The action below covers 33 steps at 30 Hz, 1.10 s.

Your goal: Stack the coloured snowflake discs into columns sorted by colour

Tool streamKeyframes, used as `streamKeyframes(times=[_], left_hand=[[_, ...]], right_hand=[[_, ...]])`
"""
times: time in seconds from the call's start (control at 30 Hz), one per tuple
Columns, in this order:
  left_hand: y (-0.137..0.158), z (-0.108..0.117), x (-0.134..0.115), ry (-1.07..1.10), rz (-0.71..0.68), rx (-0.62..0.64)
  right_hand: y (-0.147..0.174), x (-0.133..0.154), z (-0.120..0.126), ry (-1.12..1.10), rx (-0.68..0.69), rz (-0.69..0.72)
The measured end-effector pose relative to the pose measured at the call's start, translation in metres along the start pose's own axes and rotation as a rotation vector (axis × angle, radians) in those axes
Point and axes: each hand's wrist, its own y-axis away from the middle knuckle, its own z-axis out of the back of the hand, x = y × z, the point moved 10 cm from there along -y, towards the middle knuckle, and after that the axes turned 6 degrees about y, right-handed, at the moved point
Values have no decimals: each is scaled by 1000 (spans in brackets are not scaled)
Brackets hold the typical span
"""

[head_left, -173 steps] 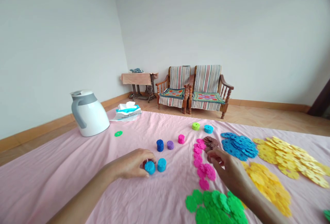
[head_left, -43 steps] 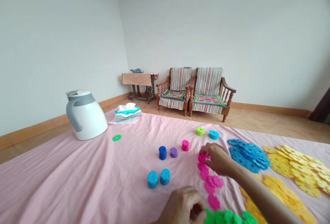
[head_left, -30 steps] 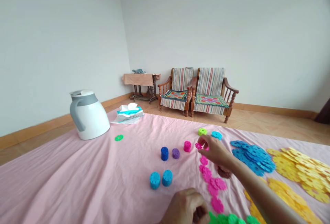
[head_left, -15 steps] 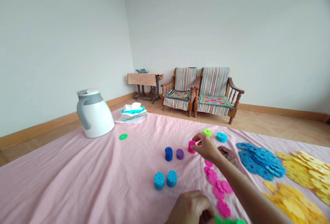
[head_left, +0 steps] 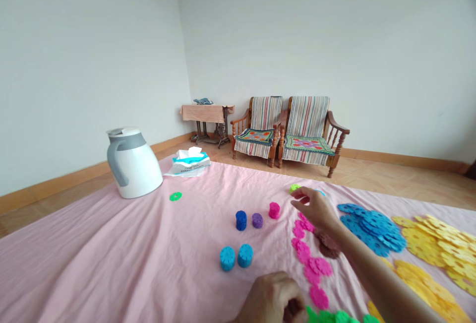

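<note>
My right hand (head_left: 316, 209) hovers over the cloth with thumb and fingers apart and nothing between them. Just left of it stands a short pink stack of notched plastic discs (head_left: 274, 210). Behind the fingertips lies a yellow-green stack (head_left: 294, 188); a light blue one is mostly covered by the hand. My left hand (head_left: 273, 298) is curled at the bottom edge beside green discs (head_left: 334, 317); whatever its fingers hold is hidden. Near the hands stand a dark blue stack (head_left: 241, 221), a purple stack (head_left: 257, 221) and two light blue stacks (head_left: 227, 258).
Loose pink discs (head_left: 313, 268) trail down the pink cloth (head_left: 148, 253). Brown (head_left: 327, 244), blue (head_left: 372, 228) and yellow (head_left: 439, 248) heaps lie rightward. A white jug (head_left: 139, 171), tissue pack (head_left: 191, 161) and single green disc (head_left: 175, 196) are left. Two chairs (head_left: 307, 119) stand beyond.
My right hand has let go of the pink stack and moved right, its fingers opening. The pink stack stays standing on the cloth. The left hand remains curled near the same spot.
</note>
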Motion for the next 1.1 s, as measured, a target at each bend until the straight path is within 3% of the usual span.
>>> streamKeyframes(times=[0.1, 0.2, 0.5, 0.8, 1.1], left_hand=[[-1, 0, -1, -4, -13, -8], [-1, -2, 1, -21, -6, 5], [0, -2, 4, -37, 20, 19], [0, 1, 0, 5, -25, -14], [0, 2, -3, 9, -48, -17]], right_hand=[[4, -20, 12, 133, 4, -13], [12, -30, 8, 279, 67, 9], [20, -20, -20, 543, 217, 84], [18, -21, -29, 497, 297, 82], [40, -6, -32, 393, 364, 146]])
